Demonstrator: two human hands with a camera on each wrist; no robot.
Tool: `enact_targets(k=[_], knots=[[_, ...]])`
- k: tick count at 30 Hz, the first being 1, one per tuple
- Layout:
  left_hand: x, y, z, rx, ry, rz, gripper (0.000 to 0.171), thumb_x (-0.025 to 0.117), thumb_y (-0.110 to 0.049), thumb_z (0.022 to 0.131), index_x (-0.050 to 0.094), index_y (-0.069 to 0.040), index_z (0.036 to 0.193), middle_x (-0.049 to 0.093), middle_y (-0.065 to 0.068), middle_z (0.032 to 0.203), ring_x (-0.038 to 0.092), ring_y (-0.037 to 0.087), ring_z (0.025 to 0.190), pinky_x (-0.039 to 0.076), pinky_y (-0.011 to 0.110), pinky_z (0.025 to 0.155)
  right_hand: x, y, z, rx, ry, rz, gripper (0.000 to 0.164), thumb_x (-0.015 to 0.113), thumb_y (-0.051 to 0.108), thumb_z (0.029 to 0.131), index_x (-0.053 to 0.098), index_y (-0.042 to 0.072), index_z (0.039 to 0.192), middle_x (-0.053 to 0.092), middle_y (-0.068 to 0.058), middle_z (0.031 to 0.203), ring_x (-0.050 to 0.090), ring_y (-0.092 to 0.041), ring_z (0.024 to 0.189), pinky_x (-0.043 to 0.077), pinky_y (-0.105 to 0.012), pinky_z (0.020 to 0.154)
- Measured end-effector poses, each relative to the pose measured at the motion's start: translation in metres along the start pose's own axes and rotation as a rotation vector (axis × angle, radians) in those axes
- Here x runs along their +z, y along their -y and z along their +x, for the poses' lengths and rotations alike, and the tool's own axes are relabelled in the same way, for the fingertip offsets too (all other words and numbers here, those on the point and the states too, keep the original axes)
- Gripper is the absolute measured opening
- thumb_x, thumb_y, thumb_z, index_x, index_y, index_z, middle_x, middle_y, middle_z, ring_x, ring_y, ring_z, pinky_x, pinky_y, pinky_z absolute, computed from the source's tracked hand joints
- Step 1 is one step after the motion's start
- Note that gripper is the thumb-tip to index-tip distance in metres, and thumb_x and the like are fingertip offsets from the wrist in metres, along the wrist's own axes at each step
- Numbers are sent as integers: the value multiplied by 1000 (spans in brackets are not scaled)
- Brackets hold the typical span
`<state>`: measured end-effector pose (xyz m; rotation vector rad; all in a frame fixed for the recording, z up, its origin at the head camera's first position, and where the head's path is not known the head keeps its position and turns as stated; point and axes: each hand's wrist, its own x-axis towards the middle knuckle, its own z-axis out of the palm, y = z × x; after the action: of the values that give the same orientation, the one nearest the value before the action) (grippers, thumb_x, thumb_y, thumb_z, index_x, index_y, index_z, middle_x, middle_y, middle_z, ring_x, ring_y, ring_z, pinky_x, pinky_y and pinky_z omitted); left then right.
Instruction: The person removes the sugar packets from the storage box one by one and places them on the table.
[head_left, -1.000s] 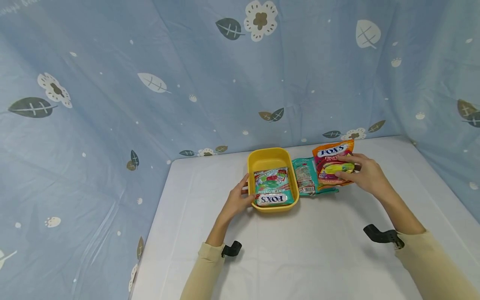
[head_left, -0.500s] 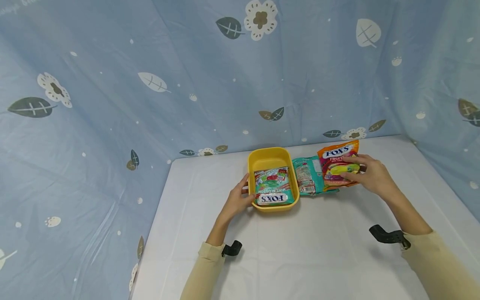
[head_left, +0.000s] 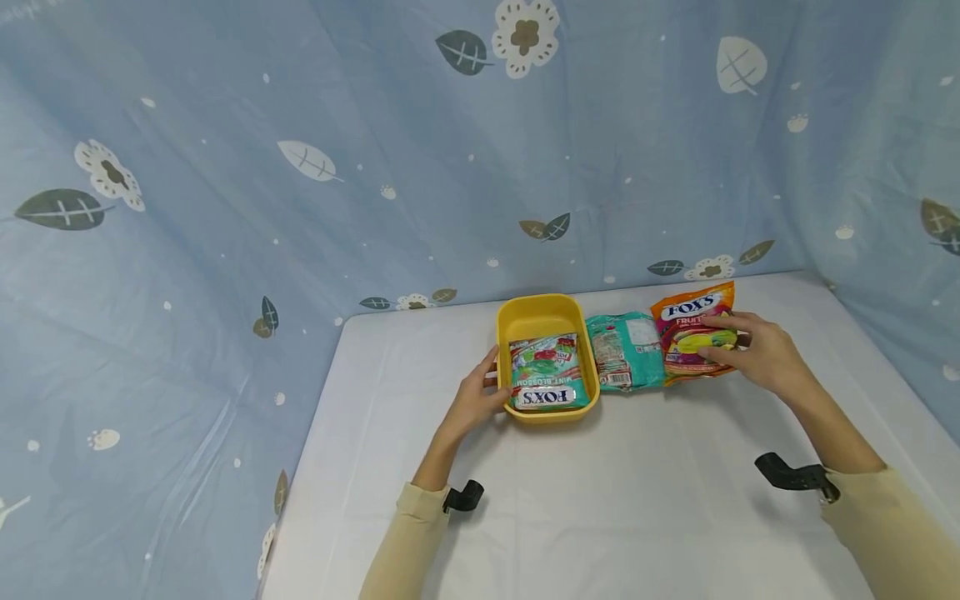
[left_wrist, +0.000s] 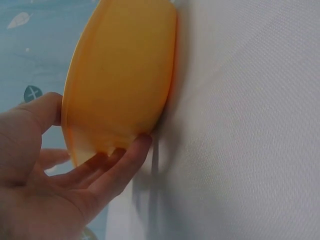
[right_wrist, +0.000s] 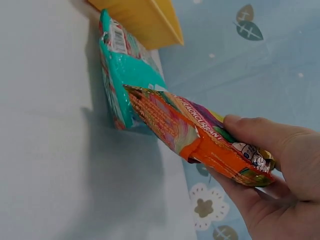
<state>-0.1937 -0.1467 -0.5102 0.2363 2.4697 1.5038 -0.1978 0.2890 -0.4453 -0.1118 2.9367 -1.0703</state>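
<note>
My right hand (head_left: 765, 354) pinches the right side of an orange and purple candy bag (head_left: 682, 333) marked FOX'S FRUITS. In the right wrist view this bag (right_wrist: 195, 135) hangs over the table, thumb on one face and fingers behind. Its left edge is close to a teal candy bag (head_left: 626, 354) lying beside the tray. With my left hand (head_left: 480, 394) I hold the left side of a yellow plastic tray (head_left: 536, 310), thumb at the rim and fingertips against the outer wall (left_wrist: 120, 75). Inside the tray's near part lies another teal bag (head_left: 546, 375), marked MINT BLOSSOM.
A white-covered table (head_left: 600, 508) carries everything. Behind it and along the left hangs a blue curtain (head_left: 420, 167) with leaf and flower prints. The tray stands near the table's back edge.
My right hand has moved right with the orange candy bag, uncovering more of the teal bag lying beside the tray. The left hand and the tray have stayed in place.
</note>
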Motion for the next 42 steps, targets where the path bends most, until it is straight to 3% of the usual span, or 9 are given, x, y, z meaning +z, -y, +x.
enact_targets(k=[3,8,10,15,20,27,35,42], knots=[[-1,-2,1,6,0,15,76,59,-20,85,15,-28,146,42,9,134,52,25,112,56,25,69,-1,-5,0,-1,-1,4,59,66,39,80,51,11,129,36,-28,134,51,-47,100,55,-45,72],[-5,-18,-6,-6,31,-13,76,58,-15,86,13,-21,147,39,16,137,50,32,115,56,29,71,-1,-9,-1,-5,-2,9,57,66,36,80,51,12,130,36,-28,135,50,-48,101,55,-46,72],[-4,-17,-6,-12,30,-14,76,58,-15,86,14,-22,147,40,16,136,50,31,114,56,28,70,-2,-9,-1,-7,-4,8,57,65,36,81,51,11,130,36,-29,135,50,-48,100,55,-46,71],[0,2,1,0,9,-43,76,59,-19,85,15,-28,146,43,8,133,53,22,108,56,26,68,-5,-12,-2,11,6,2,58,65,37,81,50,11,130,35,-29,136,51,-49,100,55,-45,70],[1,3,1,1,9,-69,77,60,-18,84,16,-29,146,46,8,130,54,21,106,56,27,67,-7,-17,-1,33,22,-7,59,65,39,80,49,13,131,32,-29,138,49,-51,102,55,-45,70],[1,3,1,6,11,-74,76,59,-18,84,16,-30,146,47,8,128,54,22,107,56,28,67,-3,-23,-2,31,25,14,58,63,39,82,48,14,132,34,-28,137,51,-47,98,55,-33,61],[1,2,0,-6,7,-54,77,60,-20,84,15,-34,145,47,8,129,54,21,108,56,28,68,4,-28,-2,25,29,30,57,62,37,83,48,14,132,34,-29,136,50,-48,99,56,-38,64],[1,1,0,-10,1,-33,77,60,-20,84,15,-32,145,44,7,132,52,22,111,56,27,69,6,-30,1,29,30,32,57,62,38,83,48,13,132,34,-29,136,49,-49,101,56,-42,67]])
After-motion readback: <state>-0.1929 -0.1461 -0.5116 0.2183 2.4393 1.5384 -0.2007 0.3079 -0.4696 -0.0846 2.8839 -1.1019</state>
